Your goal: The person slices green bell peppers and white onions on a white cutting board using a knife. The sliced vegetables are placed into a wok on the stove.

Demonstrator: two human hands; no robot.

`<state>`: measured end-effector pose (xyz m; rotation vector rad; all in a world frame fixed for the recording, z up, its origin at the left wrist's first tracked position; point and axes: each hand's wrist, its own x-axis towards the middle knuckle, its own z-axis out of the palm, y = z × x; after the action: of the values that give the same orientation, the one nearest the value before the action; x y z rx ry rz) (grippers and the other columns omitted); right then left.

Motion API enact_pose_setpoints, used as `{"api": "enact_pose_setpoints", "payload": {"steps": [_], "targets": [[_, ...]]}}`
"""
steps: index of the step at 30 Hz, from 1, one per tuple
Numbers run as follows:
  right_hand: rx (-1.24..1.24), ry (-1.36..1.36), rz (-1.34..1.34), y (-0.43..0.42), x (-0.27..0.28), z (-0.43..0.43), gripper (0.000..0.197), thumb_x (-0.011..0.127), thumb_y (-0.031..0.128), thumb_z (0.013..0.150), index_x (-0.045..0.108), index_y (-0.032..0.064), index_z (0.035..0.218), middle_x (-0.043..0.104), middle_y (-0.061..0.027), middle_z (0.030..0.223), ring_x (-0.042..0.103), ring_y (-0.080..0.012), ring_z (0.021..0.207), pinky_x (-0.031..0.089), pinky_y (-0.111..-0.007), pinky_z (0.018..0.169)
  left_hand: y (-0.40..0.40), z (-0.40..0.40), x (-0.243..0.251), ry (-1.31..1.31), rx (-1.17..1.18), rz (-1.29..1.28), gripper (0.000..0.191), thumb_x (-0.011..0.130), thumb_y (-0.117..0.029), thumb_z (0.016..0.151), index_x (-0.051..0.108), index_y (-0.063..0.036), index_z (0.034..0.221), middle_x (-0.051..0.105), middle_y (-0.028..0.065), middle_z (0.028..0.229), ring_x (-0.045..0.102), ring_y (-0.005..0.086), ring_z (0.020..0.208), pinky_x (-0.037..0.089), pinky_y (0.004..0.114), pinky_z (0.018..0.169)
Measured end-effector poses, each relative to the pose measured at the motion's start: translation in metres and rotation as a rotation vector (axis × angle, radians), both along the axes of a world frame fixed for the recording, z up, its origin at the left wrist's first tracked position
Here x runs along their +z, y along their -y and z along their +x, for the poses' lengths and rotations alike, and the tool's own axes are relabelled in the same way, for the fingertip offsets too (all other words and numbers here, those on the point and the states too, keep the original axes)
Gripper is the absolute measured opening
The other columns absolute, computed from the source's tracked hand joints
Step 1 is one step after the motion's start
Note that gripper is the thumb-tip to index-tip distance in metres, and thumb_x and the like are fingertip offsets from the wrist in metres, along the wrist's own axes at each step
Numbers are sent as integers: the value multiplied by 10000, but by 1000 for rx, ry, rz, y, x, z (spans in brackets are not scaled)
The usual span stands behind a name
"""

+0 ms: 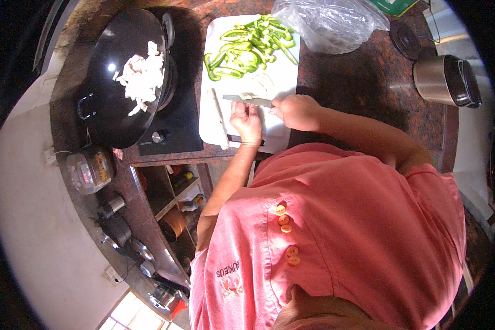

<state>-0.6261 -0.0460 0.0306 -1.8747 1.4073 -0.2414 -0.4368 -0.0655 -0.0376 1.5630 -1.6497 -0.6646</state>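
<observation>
My right hand (299, 112) grips a kitchen knife (249, 100), its blade pointing left across a white cutting board (278, 138). Just below the blade is my left hand (246, 123), its fingertips beside it on the board; what they may hold is hard to make out. Pale slices (258, 86) lie just above the blade. Sliced green peppers (251, 47) are heaped over the upper part of the board. Along its left side lies a long pale strip (218, 117) of food that I cannot name. White pieces of food (142, 78) rest in a black wok (111, 95) on the left.
The wok stands on a black cooktop (179, 132) with a knob. A clear plastic bag (332, 24) touches the board's upper right corner. Farther right are an electric kettle (445, 80) and its round base (404, 40). A clear plastic container (90, 171) sits at the lower left.
</observation>
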Motion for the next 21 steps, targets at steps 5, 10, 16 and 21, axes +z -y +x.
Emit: {"api": "enact_pose_setpoints", "payload": {"steps": [5,10,16,21], "targets": [[-118,471,528,29,-14,-22,326,459,283,1041,625,4,1022,550,-89,580,555,-178,436,460,-356,417,1,-7,-4,-75,0,-109,100,723,-11,807,623,-8,798,600,102,833,595,248,727,498,353,699],[-177,592,430,28,6,-31,311,468,305,1033,585,20,995,504,-61,560,465,-177,355,373,-341,314,5,-6,-12,-281,89,63,73,722,-10,835,653,-12,860,638,61,822,598,169,725,512,308,715],[-221,554,619,2,10,-35,332,480,325,1034,608,22,1077,482,-35,587,450,-129,404,375,-302,372,8,22,12,-499,210,149,166,712,29,839,651,-3,990,649,43,888,593,137,749,515,283,718],[-144,536,583,0,-7,-35,356,481,350,1032,609,20,1070,477,-30,586,446,-131,393,379,-305,366,21,57,50,356,204,-15,347,743,17,747,635,18,1076,586,165,1122,616,292,886,517,381,827]]}}
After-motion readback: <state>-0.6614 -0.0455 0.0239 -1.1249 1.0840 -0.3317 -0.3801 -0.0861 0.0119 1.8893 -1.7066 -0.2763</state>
